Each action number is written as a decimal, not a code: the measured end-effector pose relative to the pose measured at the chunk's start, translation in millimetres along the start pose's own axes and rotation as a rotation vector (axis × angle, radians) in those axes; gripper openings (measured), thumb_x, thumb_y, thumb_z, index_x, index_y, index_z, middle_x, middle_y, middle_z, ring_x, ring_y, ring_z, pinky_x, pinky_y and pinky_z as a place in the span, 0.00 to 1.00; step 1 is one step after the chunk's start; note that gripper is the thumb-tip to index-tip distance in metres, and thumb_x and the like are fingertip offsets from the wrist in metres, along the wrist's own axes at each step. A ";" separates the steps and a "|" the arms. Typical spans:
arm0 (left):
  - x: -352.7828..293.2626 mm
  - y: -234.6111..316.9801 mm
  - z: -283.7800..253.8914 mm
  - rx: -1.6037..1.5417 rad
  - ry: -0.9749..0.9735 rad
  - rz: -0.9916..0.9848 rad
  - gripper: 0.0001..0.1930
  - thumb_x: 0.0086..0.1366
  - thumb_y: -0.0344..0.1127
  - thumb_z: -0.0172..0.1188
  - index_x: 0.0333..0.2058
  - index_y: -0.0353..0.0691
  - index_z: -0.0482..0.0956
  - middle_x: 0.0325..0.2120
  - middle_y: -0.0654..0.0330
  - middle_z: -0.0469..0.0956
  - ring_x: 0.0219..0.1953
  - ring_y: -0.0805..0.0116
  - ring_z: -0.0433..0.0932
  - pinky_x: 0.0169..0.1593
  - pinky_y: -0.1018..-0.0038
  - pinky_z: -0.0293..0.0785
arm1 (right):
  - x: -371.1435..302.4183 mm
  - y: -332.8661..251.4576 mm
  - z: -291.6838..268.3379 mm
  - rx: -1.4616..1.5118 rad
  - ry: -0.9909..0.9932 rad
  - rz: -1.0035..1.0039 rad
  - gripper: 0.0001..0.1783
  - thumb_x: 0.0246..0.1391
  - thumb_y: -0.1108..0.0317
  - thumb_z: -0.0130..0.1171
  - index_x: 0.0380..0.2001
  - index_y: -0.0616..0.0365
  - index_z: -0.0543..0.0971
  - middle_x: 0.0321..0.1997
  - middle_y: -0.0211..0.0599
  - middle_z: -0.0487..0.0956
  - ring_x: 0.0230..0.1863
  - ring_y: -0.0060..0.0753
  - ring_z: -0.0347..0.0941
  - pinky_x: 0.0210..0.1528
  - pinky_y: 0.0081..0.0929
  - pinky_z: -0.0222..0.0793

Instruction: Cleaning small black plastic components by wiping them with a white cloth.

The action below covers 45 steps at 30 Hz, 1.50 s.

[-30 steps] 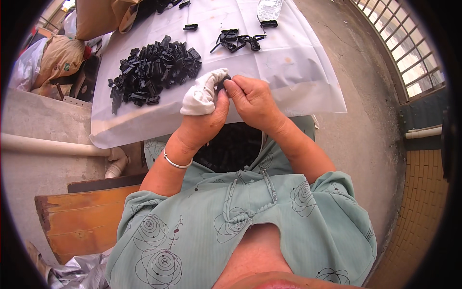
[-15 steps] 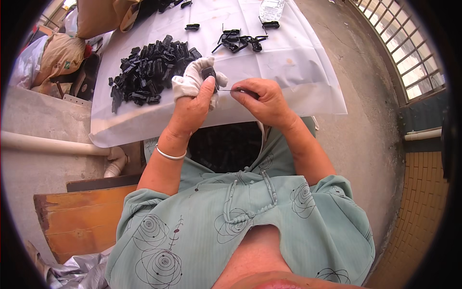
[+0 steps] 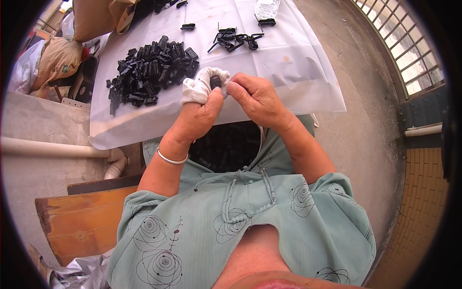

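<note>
My left hand (image 3: pixel 198 115), its fingers wrapped in a white cloth glove with the thumb bare, closes around a small black plastic part (image 3: pixel 215 82). The thumb presses against the part's near side. My right hand (image 3: pixel 260 98) is closed in a pinch right beside it, fingertips meeting the glove. Whatever those right fingers grip is hidden behind them. Both hands are over the near edge of a table with a white plastic sheet (image 3: pixel 269 67). To the left of them lies a heap of similar black parts (image 3: pixel 151 72).
Several black pieces with thin arms (image 3: pixel 233 39) lie farther back, near a clear plastic package (image 3: pixel 267 8). Below the hands, between my legs, is a dark container of black pieces (image 3: pixel 226 147). Brown bags (image 3: pixel 60 55) stand at left; a pale pipe (image 3: pixel 57 147) runs along the wall.
My right hand has moved in to the left, up against my gloved left fingers. The thin rod and dark piece seen at its fingertips are now hidden. My left hand has shifted slightly right.
</note>
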<state>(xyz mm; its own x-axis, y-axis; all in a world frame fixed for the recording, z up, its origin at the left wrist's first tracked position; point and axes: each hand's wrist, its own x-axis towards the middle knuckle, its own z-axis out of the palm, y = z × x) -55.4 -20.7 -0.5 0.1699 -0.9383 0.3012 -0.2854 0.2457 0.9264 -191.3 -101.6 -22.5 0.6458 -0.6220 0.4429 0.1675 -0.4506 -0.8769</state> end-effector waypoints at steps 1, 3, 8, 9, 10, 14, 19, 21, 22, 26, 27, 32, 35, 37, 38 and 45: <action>0.6 -1.7 0.4 -0.001 -0.001 0.000 0.13 0.56 0.26 0.46 0.41 0.31 0.66 0.27 0.64 0.69 0.30 0.75 0.66 0.37 0.79 0.66 | -0.1 0.4 0.4 -0.047 -0.045 -0.005 0.10 0.55 0.67 0.53 0.27 0.64 0.72 0.20 0.30 0.68 0.22 0.17 0.58 0.25 0.20 0.60; 1.5 -3.8 0.9 0.252 -0.033 0.133 0.12 0.54 0.25 0.45 0.39 0.30 0.66 0.26 0.56 0.70 0.28 0.67 0.69 0.36 0.76 0.67 | 0.6 -0.6 1.3 -0.095 -0.089 -0.009 0.11 0.56 0.66 0.52 0.26 0.64 0.72 0.18 0.34 0.67 0.22 0.19 0.58 0.24 0.22 0.60; -1.3 2.4 4.2 0.372 0.007 0.160 0.11 0.54 0.25 0.45 0.38 0.31 0.67 0.27 0.51 0.71 0.28 0.60 0.71 0.36 0.72 0.68 | 2.7 0.0 14.8 -0.049 0.026 0.064 0.13 0.56 0.66 0.52 0.23 0.64 0.71 0.15 0.35 0.65 0.20 0.20 0.56 0.23 0.23 0.59; -1.4 1.6 3.3 0.356 0.026 0.182 0.11 0.54 0.24 0.44 0.38 0.31 0.67 0.27 0.51 0.71 0.27 0.59 0.71 0.36 0.71 0.69 | 3.0 1.5 15.5 -0.049 0.024 0.063 0.13 0.56 0.66 0.52 0.23 0.64 0.71 0.15 0.35 0.65 0.20 0.20 0.56 0.23 0.23 0.59; 0.3 4.8 1.8 0.353 0.025 0.182 0.11 0.54 0.24 0.44 0.38 0.31 0.67 0.27 0.51 0.71 0.27 0.59 0.71 0.36 0.71 0.69 | 4.2 4.1 15.1 0.042 0.004 0.053 0.13 0.56 0.66 0.51 0.22 0.64 0.71 0.14 0.35 0.64 0.19 0.21 0.55 0.22 0.23 0.59; 16.0 -11.1 -32.5 0.597 0.029 0.145 0.19 0.55 0.27 0.50 0.47 0.31 0.65 0.35 0.45 0.72 0.39 0.53 0.72 0.43 0.69 0.70 | 21.7 11.5 -6.5 -0.288 0.048 0.013 0.15 0.55 0.62 0.53 0.22 0.63 0.71 0.17 0.38 0.70 0.18 0.29 0.63 0.23 0.28 0.62; 20.1 -18.4 -63.9 1.243 0.318 0.112 0.27 0.53 0.30 0.58 0.54 0.40 0.65 0.47 0.43 0.68 0.52 0.47 0.65 0.53 0.66 0.66 | 55.1 39.8 -38.7 -1.151 0.148 0.323 0.19 0.49 0.51 0.57 0.29 0.59 0.73 0.27 0.43 0.77 0.29 0.44 0.75 0.30 0.35 0.70; 18.1 -19.0 -61.2 1.188 0.272 0.210 0.26 0.53 0.31 0.58 0.53 0.40 0.66 0.47 0.44 0.68 0.52 0.48 0.65 0.53 0.65 0.65 | 56.8 49.0 -37.7 -1.188 0.109 0.293 0.18 0.49 0.53 0.56 0.32 0.58 0.71 0.26 0.41 0.77 0.29 0.43 0.75 0.30 0.34 0.71; 17.5 -21.9 -56.2 1.115 0.264 0.248 0.24 0.53 0.30 0.58 0.51 0.39 0.68 0.46 0.46 0.70 0.52 0.51 0.66 0.53 0.66 0.65 | 56.4 49.3 -32.9 -1.165 0.106 0.176 0.17 0.49 0.55 0.56 0.32 0.59 0.71 0.27 0.42 0.77 0.29 0.43 0.75 0.30 0.34 0.71; 21.4 -25.8 -36.6 0.751 0.179 0.398 0.14 0.55 0.24 0.54 0.42 0.35 0.75 0.41 0.52 0.75 0.47 0.55 0.71 0.52 0.69 0.66 | 44.4 37.8 -28.5 -1.094 0.201 -0.005 0.13 0.47 0.62 0.57 0.31 0.60 0.70 0.26 0.42 0.76 0.27 0.45 0.75 0.29 0.36 0.71; 22.3 -25.8 -32.8 0.751 0.184 0.396 0.14 0.55 0.24 0.54 0.42 0.35 0.75 0.41 0.52 0.75 0.47 0.55 0.71 0.52 0.69 0.66 | 42.4 36.7 -32.5 -1.065 0.276 -0.014 0.12 0.47 0.64 0.57 0.31 0.60 0.70 0.26 0.43 0.76 0.27 0.46 0.74 0.28 0.36 0.71; 26.5 -20.6 -22.3 0.430 0.164 0.319 0.13 0.56 0.24 0.54 0.42 0.33 0.74 0.42 0.53 0.75 0.47 0.59 0.71 0.52 0.71 0.66 | 36.3 25.9 -50.7 -0.924 0.368 -0.139 0.15 0.46 0.66 0.59 0.36 0.62 0.71 0.17 0.36 0.71 0.19 0.33 0.69 0.23 0.30 0.65; 21.8 -9.5 -18.6 0.213 0.074 0.266 0.15 0.59 0.25 0.53 0.46 0.32 0.70 0.42 0.53 0.75 0.48 0.64 0.71 0.53 0.73 0.65 | 25.6 -4.5 -48.6 -0.521 -0.041 -0.063 0.12 0.45 0.67 0.58 0.33 0.62 0.72 0.14 0.30 0.65 0.16 0.24 0.61 0.21 0.24 0.59; 18.8 2.8 -26.6 0.190 -0.198 0.127 0.18 0.62 0.27 0.51 0.50 0.33 0.63 0.40 0.55 0.74 0.40 0.72 0.73 0.44 0.78 0.70 | 19.8 -19.1 -43.7 -0.306 -0.335 0.057 0.11 0.45 0.69 0.58 0.32 0.62 0.72 0.16 0.27 0.64 0.18 0.18 0.58 0.22 0.20 0.56; 17.2 15.5 -29.4 0.125 -0.312 -0.063 0.17 0.62 0.28 0.51 0.50 0.33 0.64 0.38 0.56 0.74 0.35 0.75 0.73 0.38 0.80 0.70 | 18.7 -18.8 -42.1 -0.261 -0.328 0.084 0.11 0.45 0.69 0.58 0.33 0.62 0.72 0.18 0.27 0.65 0.20 0.17 0.58 0.22 0.19 0.56; 3.3 3.2 -22.8 -0.106 -0.263 -0.067 0.17 0.61 0.29 0.53 0.49 0.35 0.65 0.30 0.62 0.74 0.22 0.82 0.69 0.23 0.86 0.66 | 8.8 -9.4 -16.3 0.069 -0.122 0.216 0.11 0.47 0.72 0.59 0.36 0.62 0.73 0.23 0.21 0.68 0.22 0.12 0.58 0.23 0.14 0.56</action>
<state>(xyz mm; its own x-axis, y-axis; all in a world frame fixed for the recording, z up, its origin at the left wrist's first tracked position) -34.2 -17.4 8.7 -0.0689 -0.9808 0.1825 -0.1788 0.1921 0.9649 -199.4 -113.3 -7.3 0.7567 -0.6151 0.2214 0.0636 -0.2678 -0.9614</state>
